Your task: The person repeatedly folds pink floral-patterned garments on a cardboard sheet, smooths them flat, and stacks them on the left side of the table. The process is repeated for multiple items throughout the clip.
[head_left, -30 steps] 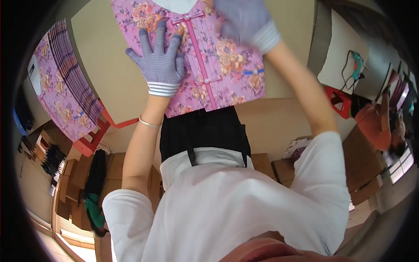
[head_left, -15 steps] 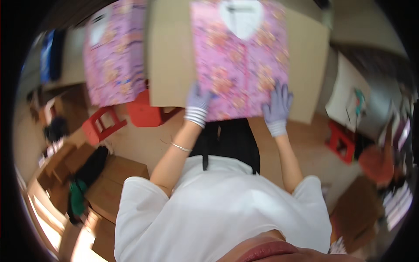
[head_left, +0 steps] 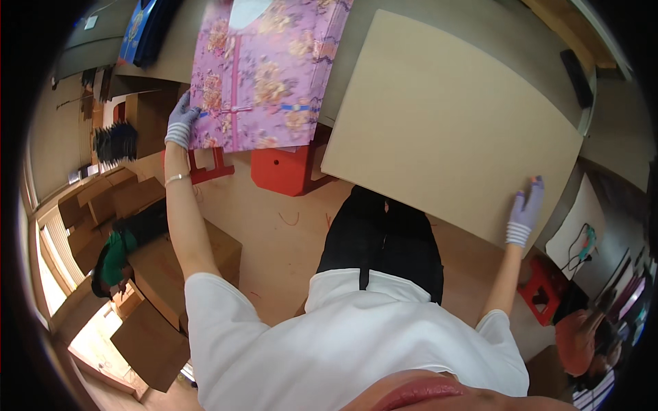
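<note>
A pile of flat pink floral pieces (head_left: 271,79) with a white heart-shaped patch lies at the upper left of the worktop. I cannot tell if they are bags or folded cloth. Along the top piece's left edge my left hand (head_left: 181,122), in a pale purple glove with a striped cuff, has its thumb on the printed face; its other fingers are partly hidden by the edge. Far to the right, my right hand (head_left: 526,209), gloved alike, holds nothing. Its fingers are stretched out over the near right part of a plain beige board (head_left: 449,127).
Red plastic stools (head_left: 279,170) stand under the worktop's near edge. Blue flat pieces (head_left: 137,31) lie at the far left. Brown cartons (head_left: 181,274) fill the lower left, with a black and green item on them. Another person (head_left: 579,339) is at the lower right.
The pink floral piece has left the beige board and is now on the pile at the left, my left hand with it. My right hand has come off it. The view has shifted left.
</note>
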Tool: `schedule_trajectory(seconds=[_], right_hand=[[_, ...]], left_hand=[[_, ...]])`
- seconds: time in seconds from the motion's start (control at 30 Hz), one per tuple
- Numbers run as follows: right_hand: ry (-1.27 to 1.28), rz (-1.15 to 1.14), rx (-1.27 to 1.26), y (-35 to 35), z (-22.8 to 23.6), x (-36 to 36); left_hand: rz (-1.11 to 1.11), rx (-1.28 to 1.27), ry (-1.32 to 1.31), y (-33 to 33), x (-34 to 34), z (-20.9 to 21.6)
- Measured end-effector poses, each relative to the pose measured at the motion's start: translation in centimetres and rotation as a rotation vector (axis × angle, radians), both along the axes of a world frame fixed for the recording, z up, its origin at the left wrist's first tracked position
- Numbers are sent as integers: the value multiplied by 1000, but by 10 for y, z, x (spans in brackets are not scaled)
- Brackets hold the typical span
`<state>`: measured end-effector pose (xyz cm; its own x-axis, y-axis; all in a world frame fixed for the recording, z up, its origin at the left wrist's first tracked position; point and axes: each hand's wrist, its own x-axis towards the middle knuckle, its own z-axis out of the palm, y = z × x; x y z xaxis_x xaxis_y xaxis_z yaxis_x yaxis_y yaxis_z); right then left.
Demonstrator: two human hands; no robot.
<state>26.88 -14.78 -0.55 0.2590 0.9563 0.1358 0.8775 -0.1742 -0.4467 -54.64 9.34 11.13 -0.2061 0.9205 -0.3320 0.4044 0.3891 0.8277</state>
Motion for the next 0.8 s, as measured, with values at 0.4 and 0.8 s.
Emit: schedule_trajectory(seconds=[0.4, 0.8], right_hand=[[-219, -388, -277, -41, -38, 143], [760, -467, 589, -78, 117, 80]], left_hand=[[-739, 675, 951, -3, 282, -59], [-575, 640, 623, -67, 370, -93]])
